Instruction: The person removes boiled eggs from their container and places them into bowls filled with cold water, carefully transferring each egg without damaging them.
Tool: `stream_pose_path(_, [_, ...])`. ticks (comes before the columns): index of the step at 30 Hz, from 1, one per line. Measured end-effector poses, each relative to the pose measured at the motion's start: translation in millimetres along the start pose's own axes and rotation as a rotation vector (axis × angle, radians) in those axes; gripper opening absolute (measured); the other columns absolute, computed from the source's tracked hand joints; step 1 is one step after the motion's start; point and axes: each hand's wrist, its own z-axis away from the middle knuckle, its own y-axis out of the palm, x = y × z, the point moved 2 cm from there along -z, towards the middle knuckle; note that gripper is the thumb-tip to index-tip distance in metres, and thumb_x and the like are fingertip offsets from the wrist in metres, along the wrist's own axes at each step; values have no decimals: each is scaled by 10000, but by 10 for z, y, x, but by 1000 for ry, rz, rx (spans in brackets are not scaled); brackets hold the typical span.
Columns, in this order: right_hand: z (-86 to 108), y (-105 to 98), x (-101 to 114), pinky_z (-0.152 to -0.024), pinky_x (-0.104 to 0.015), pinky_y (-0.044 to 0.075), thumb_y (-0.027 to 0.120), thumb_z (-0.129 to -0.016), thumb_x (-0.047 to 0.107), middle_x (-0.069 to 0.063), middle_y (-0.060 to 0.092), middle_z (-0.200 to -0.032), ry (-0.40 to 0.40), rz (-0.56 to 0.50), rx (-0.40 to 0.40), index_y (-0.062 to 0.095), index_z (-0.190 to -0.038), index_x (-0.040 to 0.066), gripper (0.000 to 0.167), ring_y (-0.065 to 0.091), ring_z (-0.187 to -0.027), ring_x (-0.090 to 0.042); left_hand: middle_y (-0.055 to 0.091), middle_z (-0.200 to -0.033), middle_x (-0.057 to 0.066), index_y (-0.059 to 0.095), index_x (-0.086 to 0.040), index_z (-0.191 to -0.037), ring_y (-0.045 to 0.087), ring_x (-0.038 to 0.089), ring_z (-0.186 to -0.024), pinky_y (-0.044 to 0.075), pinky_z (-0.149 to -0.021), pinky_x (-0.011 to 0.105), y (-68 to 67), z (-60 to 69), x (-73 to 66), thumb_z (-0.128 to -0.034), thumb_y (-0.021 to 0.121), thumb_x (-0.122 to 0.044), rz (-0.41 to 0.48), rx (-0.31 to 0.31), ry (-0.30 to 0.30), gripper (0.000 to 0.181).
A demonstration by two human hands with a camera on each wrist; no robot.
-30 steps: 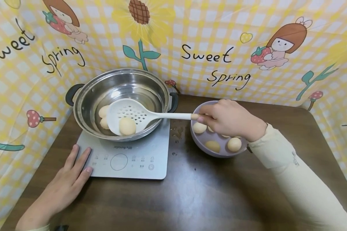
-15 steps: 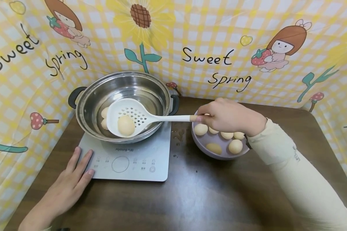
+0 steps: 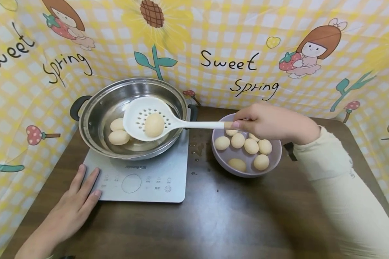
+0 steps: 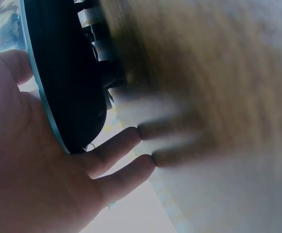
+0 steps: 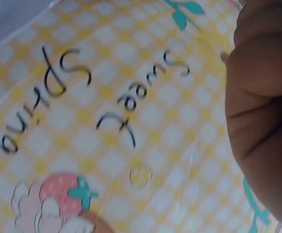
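Observation:
My right hand [image 3: 270,122] grips the tan end of a white slotted spoon [image 3: 199,125], above the purple bowl. One egg [image 3: 154,125] lies in the spoon's perforated head, held over the steel pot [image 3: 94,142]. Two more eggs [image 3: 119,137] sit in the pot, left of the spoon. My left hand [image 3: 71,205] rests on the left front corner of the white induction cooktop [image 3: 175,194], fingers extended. In the left wrist view, the left hand [image 4: 39,165] touches the cooktop's edge, with two fingertips on the table. The right wrist view shows only the curled hand [image 5: 262,107]; the spoon is hidden.
The purple bowl [image 3: 217,158] holds several eggs and stands right of the cooktop. Water drops [image 3: 194,173] lie on the brown table [image 3: 214,223] between them. A yellow checked cloth [image 3: 220,28] hangs close behind. Black handles [image 3: 79,108] stick out from the pot.
The right hand has moved right and slightly up in view with the spoon and its egg. The two eggs in the pot show more fully. The left hand stays on the cooktop corner.

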Motion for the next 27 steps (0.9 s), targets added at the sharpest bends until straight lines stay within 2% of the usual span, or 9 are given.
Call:
stream_pose_path(4, [200,-139,-113,-547,-323,432,546,-1063,249,-3,533,-650,34,-53,12,707,-926,175,224,510,-575,-161,-258,-1634,124,5,-183,-1639,89,725,-1331,190,-933,835,-9,28,33,-1115,348,-333,8,18,-12,644])
stream_pose_path(8, [443,-217,-306,-489,-315,412,535,-1069,289,-2,469,-573,133,-75,11,698,-944,192,227,450,-485,-159,-275,-1627,117,-4,-169,-1637,29,705,-1353,130,-960,836,-20,47,75,-1117,350,-310,25,13,-4,645])
stream_pose_path(12, [725,-229,-551,-441,-318,406,547,-1065,272,-5,447,-533,219,-72,-29,706,-995,179,197,423,-434,-161,-274,-1629,106,-4,-168,-1637,37,704,-1354,122,-968,831,1,27,99,-1116,359,-301,15,3,4,649])
stream_pose_path(21, [1310,-92,-1001,-345,-292,337,553,-1061,180,12,360,-493,389,-162,-81,699,-1044,94,170,315,-382,-100,-287,-1624,115,-14,-157,-1634,-20,671,-1379,92,-988,822,63,-53,112,-1115,355,-304,-2,4,7,654])
stream_pose_path(27, [1568,116,-1187,-340,-272,318,556,-1056,154,40,346,-514,426,-195,-105,684,-1006,101,147,295,-398,-71,-298,-1618,134,-42,-167,-1631,39,726,-1331,156,-925,841,72,-93,99,-1117,343,-311,-10,28,-10,658])
